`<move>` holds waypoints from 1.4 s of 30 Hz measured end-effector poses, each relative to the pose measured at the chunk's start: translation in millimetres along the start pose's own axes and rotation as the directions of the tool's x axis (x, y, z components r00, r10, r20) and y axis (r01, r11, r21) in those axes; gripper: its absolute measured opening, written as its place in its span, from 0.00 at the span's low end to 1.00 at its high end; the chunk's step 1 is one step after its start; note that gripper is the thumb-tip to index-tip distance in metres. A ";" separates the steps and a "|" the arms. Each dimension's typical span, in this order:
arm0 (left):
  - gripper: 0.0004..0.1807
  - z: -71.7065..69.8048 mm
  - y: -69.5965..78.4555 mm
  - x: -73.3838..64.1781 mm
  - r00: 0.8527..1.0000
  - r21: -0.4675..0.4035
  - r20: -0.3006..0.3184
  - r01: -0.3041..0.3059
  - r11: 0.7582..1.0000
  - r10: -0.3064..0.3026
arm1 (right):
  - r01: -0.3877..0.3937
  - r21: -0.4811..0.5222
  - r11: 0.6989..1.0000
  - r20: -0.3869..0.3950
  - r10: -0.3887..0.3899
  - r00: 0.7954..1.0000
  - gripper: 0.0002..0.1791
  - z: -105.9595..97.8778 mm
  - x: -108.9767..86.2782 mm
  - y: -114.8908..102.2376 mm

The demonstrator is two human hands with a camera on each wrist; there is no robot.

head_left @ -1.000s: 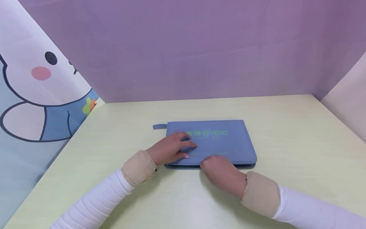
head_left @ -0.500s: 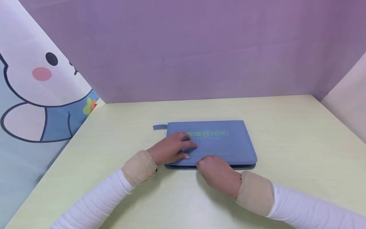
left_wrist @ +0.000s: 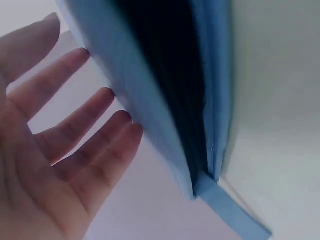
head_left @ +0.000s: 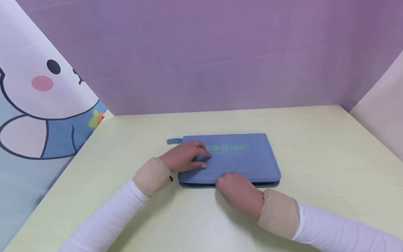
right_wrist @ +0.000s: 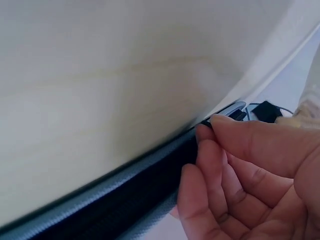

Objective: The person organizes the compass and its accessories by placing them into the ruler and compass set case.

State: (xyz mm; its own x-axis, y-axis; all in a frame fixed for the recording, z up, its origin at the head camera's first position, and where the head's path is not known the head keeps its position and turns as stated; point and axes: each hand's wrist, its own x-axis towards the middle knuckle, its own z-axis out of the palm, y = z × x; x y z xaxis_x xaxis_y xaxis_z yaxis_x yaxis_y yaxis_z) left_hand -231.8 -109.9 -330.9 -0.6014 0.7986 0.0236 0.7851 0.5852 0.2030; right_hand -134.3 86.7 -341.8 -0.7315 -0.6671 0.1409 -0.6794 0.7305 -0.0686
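A blue zip-up case (head_left: 248, 162) with green lettering that reads HERO lies flat on the table, its gap visible along the near edge. My left hand (head_left: 185, 156) rests on the left part of its cover with fingers spread and relaxed; the left wrist view has the fingertips (left_wrist: 102, 95) against the cover. At the near edge, my right hand (head_left: 240, 193) has its fingers curled. In the right wrist view, thumb and forefinger pinch a small dark zipper pull (right_wrist: 206, 122), mostly hidden by them. The unzipped gap (left_wrist: 170, 65) shows dark in the left wrist view.
A short blue strap (head_left: 174, 141) sticks out from the case's far left corner. The pale table (head_left: 315, 147) meets a purple backdrop (head_left: 220, 56) behind, and a cartoon-printed cloth (head_left: 59, 138) hangs on the left.
My right hand has slid a little left along the case's near edge. My left hand has shifted slightly back and away on the cover, its fingers less spread over the lettering.
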 end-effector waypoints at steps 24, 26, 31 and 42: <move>0.18 -4.1 -50.6 30.4 0.978 -0.046 0.004 0.207 0.977 -0.207 | -0.019 0.085 0.996 0.035 0.016 0.999 0.08 2.5 1.0 3.5; 0.18 -3.7 -50.4 29.6 0.977 -0.041 0.003 0.213 0.976 -0.213 | -0.030 0.130 0.991 0.043 0.024 0.999 0.09 1.8 1.7 6.2; 0.18 -3.5 -52.0 25.4 0.967 -0.018 -0.007 0.256 0.966 -0.256 | -0.071 0.212 0.975 0.057 0.061 0.997 0.12 0.6 3.3 18.6; 0.19 -3.1 -43.2 10.4 0.937 0.055 -0.022 0.349 0.935 -0.348 | -0.152 0.191 0.970 0.042 0.146 0.988 0.16 -0.7 6.7 52.9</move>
State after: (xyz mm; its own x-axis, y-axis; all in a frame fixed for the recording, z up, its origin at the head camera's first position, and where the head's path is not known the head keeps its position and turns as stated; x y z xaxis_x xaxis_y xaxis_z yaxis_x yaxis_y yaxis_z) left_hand -272.4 -127.3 -336.4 -0.8403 0.5414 -0.0272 0.5326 0.8340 0.1442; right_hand -175.1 120.9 -343.8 -0.8248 -0.5586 0.0879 -0.5590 0.7819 -0.2761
